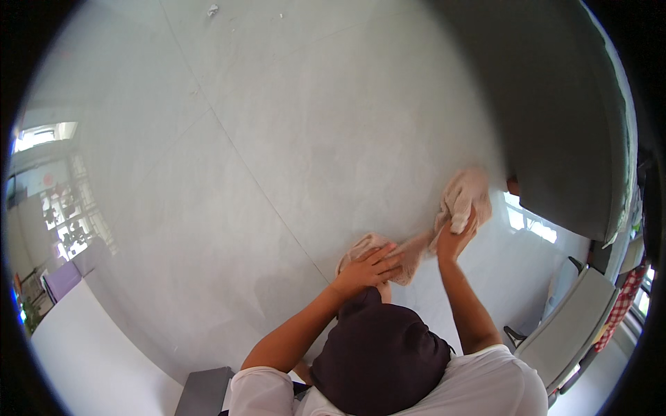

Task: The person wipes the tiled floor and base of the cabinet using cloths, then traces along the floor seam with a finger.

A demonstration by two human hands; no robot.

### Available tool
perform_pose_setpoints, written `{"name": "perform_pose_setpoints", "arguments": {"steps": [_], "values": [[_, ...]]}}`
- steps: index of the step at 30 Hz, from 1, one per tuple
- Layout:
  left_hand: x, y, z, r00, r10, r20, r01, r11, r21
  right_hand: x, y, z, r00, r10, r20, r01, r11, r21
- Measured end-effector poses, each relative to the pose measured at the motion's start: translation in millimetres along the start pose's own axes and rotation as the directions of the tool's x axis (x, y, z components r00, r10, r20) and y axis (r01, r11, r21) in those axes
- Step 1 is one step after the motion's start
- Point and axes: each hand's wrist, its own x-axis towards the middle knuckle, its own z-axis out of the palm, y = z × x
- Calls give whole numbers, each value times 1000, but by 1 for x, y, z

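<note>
A pink knitted-looking cloth [411, 260] lies bunched on the grey tiled floor [291, 156]. My left hand [369, 270] holds one bunched part of it, with its fingers spread over the top and the thumb hidden. Farther right, my right hand [458, 236] grips another crumpled part, which is slightly blurred. A twisted strip of the fabric seems to run between the hands. Dark clothing [382, 359] over my bent body fills the bottom middle, close to my left wrist.
A large dark grey piece of furniture [562, 130] stands at the right. Below it is a grey chair [567, 322]. A white panel [104, 353] and a grey box [203, 390] are at lower left. Crumpled paper [212, 9] lies on the far floor.
</note>
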Motion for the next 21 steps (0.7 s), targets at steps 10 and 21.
{"name": "perform_pose_setpoints", "arguments": {"steps": [10, 21], "values": [[31, -114, -135, 953, -277, -124, 301, 808, 507, 16, -130, 226, 719, -618, 318, 663, 747, -47], [22, -97, -192, 650, -539, -536, 635, 773, -8, 88, -198, 240, 848, -510, 143, 325, 714, 620]]}}
